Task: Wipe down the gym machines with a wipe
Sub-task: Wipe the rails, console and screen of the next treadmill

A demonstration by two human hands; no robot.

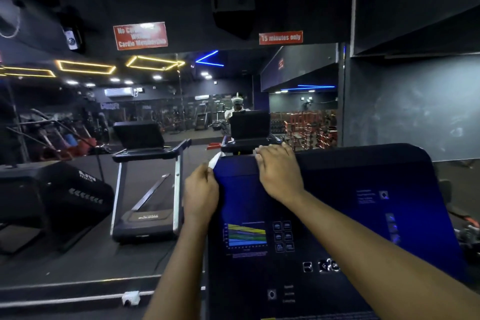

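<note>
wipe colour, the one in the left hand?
White wipe, pinched in the left hand at the console's left edge; head view.

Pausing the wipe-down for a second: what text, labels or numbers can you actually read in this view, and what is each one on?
"15 minutes only": red sign on the dark wall above the mirror.
"No Car... / ... / Cardio Membership": larger red sign to its left, part lost to glare.
"CROSSFIT": apparently, reflected lettering, blurred.
Treadmill console labels and chart text: too small to read.
Left black machine's white logo: blurred, unreadable.

White wipe at dark treadmill console's top-left corner.
</note>
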